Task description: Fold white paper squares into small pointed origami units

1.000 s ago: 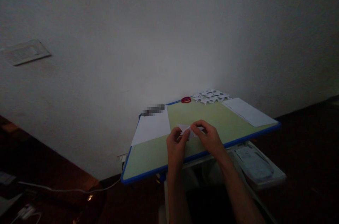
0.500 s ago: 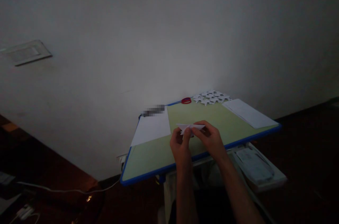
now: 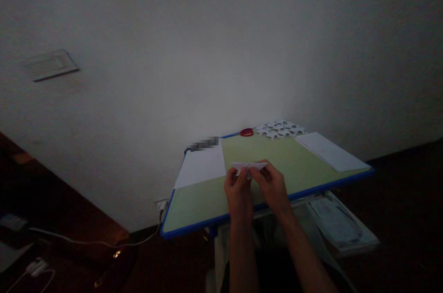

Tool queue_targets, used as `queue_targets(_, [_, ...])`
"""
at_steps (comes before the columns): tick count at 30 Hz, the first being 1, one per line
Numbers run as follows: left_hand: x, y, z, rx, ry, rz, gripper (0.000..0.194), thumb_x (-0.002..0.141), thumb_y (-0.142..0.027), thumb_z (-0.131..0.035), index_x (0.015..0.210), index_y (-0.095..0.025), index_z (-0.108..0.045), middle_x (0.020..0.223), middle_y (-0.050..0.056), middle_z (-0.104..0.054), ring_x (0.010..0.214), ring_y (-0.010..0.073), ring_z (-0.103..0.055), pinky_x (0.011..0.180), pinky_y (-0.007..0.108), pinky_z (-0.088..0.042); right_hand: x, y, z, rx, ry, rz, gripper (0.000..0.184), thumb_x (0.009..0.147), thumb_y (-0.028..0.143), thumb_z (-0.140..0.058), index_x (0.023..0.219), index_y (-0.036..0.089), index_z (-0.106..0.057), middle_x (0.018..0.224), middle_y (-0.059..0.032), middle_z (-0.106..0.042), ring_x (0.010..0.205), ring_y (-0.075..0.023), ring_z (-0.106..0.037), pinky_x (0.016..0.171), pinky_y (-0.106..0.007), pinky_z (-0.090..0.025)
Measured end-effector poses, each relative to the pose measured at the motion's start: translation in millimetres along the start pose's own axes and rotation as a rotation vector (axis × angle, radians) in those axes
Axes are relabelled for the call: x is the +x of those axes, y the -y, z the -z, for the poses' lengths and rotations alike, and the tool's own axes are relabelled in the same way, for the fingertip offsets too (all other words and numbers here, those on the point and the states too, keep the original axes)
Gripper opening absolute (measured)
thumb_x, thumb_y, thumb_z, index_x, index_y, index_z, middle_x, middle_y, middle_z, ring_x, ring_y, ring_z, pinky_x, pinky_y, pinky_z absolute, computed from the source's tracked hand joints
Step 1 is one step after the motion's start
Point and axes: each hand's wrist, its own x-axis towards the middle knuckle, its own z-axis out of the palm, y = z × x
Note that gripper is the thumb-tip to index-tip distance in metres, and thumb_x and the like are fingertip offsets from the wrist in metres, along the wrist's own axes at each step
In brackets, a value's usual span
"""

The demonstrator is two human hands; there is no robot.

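Note:
A small white folded paper (image 3: 248, 166) is pinched between both my hands above the near side of the table. Its pointed ends stick out to left and right. My left hand (image 3: 238, 187) grips its left part, thumb on the near face. My right hand (image 3: 272, 184) grips its right part, the thumb close to the other one. The fingers behind the paper are partly hidden. At the table's back edge lie several white folded paper pieces (image 3: 280, 128), grouped together, with red-handled scissors (image 3: 247, 132) to their left.
The table (image 3: 197, 207) has a pale green top and a blue rim. White sheets (image 3: 202, 164) lie at its left and a paper stack (image 3: 330, 152) at its right. A blurred-out dark object (image 3: 205, 143) rests at the back left. Below the right side sits a white box-like thing (image 3: 346, 224).
The view has shifted slightly, so the table appears a little further right. Both hands keep hold of the folded paper, with the right hand's fingers drawn slightly closer around it.

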Motion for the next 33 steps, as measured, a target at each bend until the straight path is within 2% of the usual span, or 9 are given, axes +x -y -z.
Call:
queue_targets(5, [1,3,0.6,0.039,-0.001,0.045,0.03,0.067,-0.031,-0.09,0.087,-0.016,-0.073,0.091,0.005,-0.073,0.085,0.0169,-0.069,0.079,0.03,-0.052,1,1,1,0.12,-0.061,-0.062,0.023,0.082,0.042,-0.077,0.088,0.02,-0.069,0.085,-0.0023,-0.073,0.081,-0.0201,-0.067,0.076,-0.031,-0.053])
queue_targets(9, [2,4,1.2,0.089,-0.021,-0.02,0.026,0.069,-0.033,-0.089,0.083,-0.016,-0.074,0.085,0.004,-0.072,0.078,0.0129,-0.066,0.072,0.025,-0.049,2,1,0,0.132,-0.082,-0.095,0.025,0.081,0.043,-0.078,0.088,0.02,-0.07,0.084,-0.0028,-0.074,0.083,-0.0214,-0.068,0.076,-0.032,-0.053])
queue_targets(13, [2,3,1.4,0.094,-0.023,-0.059,0.025,0.068,-0.032,-0.089,0.081,-0.016,-0.074,0.079,0.002,-0.07,0.073,0.0116,-0.064,0.069,0.023,-0.048,2,1,0,0.133,-0.048,-0.067,0.024,0.082,0.042,-0.078,0.09,0.02,-0.07,0.085,-0.0024,-0.073,0.082,-0.0206,-0.067,0.078,-0.032,-0.053])
queue_targets(17, [2,6,2.8,0.095,-0.025,-0.051,0.026,0.069,-0.032,-0.088,0.081,-0.017,-0.073,0.082,0.003,-0.069,0.076,0.0131,-0.065,0.069,0.023,-0.048,1,3,2,0.12,-0.024,-0.026,0.022,0.085,0.041,-0.076,0.088,0.02,-0.069,0.085,-0.0021,-0.07,0.081,-0.02,-0.065,0.077,-0.031,-0.052])
queue_targets(24, [3,15,4.8,0.367,-0.035,-0.252,0.026,0.078,-0.039,-0.082,0.084,-0.016,-0.072,0.075,0.001,-0.065,0.067,0.0104,-0.057,0.066,0.022,-0.047,3,1,2,0.116,-0.117,-0.017,0.029,0.08,0.046,-0.079,0.086,0.02,-0.069,0.084,-0.0033,-0.072,0.083,-0.0221,-0.067,0.078,-0.033,-0.053])
queue_targets(33, [5,16,9.3,0.379,-0.031,-0.271,0.027,0.079,-0.041,-0.081,0.077,-0.016,-0.072,0.07,-0.001,-0.062,0.067,0.0107,-0.053,0.066,0.022,-0.044,4,0,1,0.083,-0.19,-0.065,0.034,0.072,0.05,-0.084,0.078,0.019,-0.071,0.074,-0.0029,-0.071,0.073,-0.0205,-0.064,0.07,-0.032,-0.051])
